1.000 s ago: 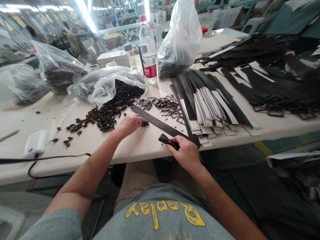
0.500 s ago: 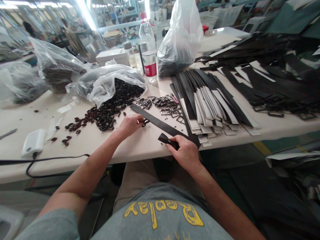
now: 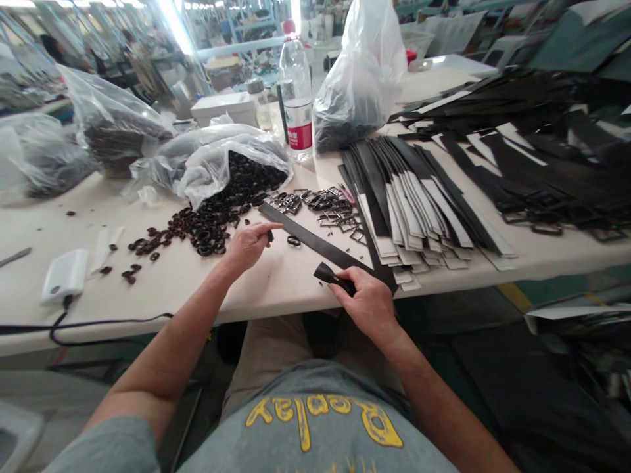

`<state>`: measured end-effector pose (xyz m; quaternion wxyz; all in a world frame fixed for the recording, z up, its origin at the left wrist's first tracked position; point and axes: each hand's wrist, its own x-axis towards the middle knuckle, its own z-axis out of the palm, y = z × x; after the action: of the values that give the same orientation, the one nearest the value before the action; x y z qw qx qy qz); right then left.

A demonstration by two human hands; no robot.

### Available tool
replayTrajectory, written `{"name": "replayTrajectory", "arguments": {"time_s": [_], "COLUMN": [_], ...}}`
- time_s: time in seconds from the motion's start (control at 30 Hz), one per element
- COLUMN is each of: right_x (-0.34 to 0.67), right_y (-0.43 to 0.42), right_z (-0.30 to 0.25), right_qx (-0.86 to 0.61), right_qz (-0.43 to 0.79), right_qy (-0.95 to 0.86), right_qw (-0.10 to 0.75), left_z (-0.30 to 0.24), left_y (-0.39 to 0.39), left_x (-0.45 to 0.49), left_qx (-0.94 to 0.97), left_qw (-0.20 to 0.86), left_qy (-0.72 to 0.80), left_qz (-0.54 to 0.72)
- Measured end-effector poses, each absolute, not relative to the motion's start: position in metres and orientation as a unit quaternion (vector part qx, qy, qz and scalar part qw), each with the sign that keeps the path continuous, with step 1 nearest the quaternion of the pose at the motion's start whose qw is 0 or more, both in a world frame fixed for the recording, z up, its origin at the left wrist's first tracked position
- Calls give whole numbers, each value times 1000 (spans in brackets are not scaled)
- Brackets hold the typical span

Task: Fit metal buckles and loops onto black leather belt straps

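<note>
My left hand is over the table with its index finger stretched out. A small black ring, partly covered, is pinched between the thumb and the other fingers. Just right of that fingertip lie dark oval rings, close together on the tabletop. My right hand grips the folded end of a black strap near the table's front edge; my fingers hide part of it. Behind both hands, a long flat black strip runs diagonally across the table. A heap of black and brown rings spreads left of my left hand.
Metal buckles lie in a pile behind the strip. Stacked black-and-white straps spread to the right. A plastic bottle and plastic bags stand at the back. A white device with a cable sits at the left.
My left hand has drawn back to the left, leaving dark rings on the table, and its index finger is now extended. My right hand still holds the strap in nearly the same place.
</note>
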<state>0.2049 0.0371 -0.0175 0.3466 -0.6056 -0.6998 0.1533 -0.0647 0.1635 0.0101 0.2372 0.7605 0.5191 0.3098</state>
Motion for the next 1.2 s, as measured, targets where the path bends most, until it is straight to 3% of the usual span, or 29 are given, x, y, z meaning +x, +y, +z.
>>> {"name": "replayTrajectory", "arguments": {"time_s": [0.23,0.5,0.77,1.2], "right_x": [204,190,175,178], "right_y": [32,17,12,7], "right_z": [-12,14,27,18], "right_qx": [-576,-529,-517,-515], "right_qz": [196,163,10,-2], "right_qy": [-693,-712,-776,-788], "right_qw": [388,432,362,338], "left_z": [12,12,12,30], "left_y": [115,73,46,39], "left_x": [-39,-22,-1,-4], "left_qx": [568,410,379,372], "left_qw": [460,598,638,688], "left_qy": [481,473,463,443], "left_qz": [485,501,485,439]}}
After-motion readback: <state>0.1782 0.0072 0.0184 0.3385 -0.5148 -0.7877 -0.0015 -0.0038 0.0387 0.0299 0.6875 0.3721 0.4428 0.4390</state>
